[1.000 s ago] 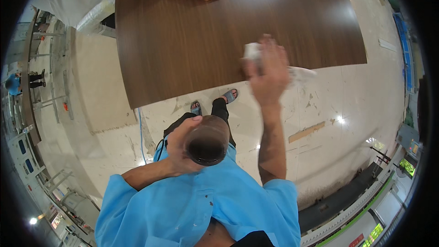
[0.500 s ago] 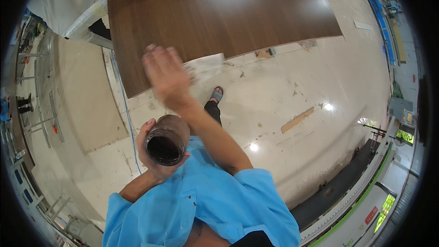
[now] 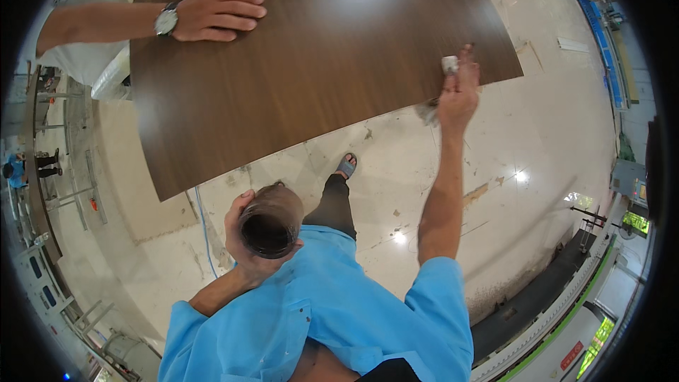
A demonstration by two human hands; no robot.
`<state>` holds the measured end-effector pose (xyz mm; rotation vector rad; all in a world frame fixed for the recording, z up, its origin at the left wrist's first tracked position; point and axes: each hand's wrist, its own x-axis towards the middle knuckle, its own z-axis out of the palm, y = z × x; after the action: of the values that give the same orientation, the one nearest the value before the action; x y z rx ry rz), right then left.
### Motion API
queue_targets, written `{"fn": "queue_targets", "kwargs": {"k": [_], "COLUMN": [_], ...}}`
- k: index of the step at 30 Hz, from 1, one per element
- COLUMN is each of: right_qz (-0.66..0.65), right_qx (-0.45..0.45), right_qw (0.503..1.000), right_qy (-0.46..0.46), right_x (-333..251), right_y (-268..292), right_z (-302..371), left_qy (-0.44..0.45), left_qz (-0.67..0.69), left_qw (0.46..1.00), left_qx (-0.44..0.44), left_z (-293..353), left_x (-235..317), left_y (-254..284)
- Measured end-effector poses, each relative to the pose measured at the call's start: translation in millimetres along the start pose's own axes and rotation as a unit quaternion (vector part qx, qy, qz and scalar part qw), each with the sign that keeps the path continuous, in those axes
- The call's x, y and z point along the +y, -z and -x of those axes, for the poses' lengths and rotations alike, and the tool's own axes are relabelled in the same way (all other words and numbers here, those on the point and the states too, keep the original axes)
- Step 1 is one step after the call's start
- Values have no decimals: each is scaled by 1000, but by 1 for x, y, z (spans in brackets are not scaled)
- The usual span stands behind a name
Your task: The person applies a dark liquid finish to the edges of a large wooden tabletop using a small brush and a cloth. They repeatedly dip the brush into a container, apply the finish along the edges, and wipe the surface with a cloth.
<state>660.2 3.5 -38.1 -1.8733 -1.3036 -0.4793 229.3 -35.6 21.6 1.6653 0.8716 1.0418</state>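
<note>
Swept across from left to right, the right hand (image 3: 460, 95) clasps a crumpled white cloth (image 3: 450, 65) over the dark-brown wood-grain panel (image 3: 318, 64) beneath it, while the left hand (image 3: 244, 255) grips an open, brown-stained cylindrical jar (image 3: 276, 216), and any contents could spill if reaching tips it.

At twelve o'clock, the upper edge cuts off the brown wood-grain panel (image 3: 304, 71). Toward two, the blurred, bare right hand (image 3: 458, 95) partly hides white crumpled material (image 3: 450, 65), perhaps cloth. Between seven and eight, shadow swallows the inside of the dark-stained round jar (image 3: 271, 222).
</note>
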Motion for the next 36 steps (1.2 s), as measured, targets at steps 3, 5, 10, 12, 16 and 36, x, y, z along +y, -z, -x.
{"fn": "queue_targets", "kwargs": {"k": [3, 5, 10, 12, 16, 36], "right_qz": [38, -78, -16, -64, -332, -585], "right_qx": [-10, 6, 7, -2, -108, 16], "right_qw": [999, 991, 992, 998, 927, 760], "right_qy": [-19, -112, -124, -17, -135, -282], "right_x": [78, 102, 52, 4, -101, -157], "right_y": [22, 34, 32, 18, 26, 70], "right_z": [-23, -39, -28, -9, 30, 11], "left_qy": [42, -64, -33, -48, 7, -50], "left_qz": [7, -83, 25, -35, -40, 129], "left_qw": [997, 993, 998, 997, 998, 990], "left_qx": [57, 59, 46, 41, 54, 18], "left_z": [-13, -29, -66, -74, -79, -135], "left_x": [0, 5, 34, 38, 41, 48], "left_y": [-38, -67, -115, -123, -131, -128]}}
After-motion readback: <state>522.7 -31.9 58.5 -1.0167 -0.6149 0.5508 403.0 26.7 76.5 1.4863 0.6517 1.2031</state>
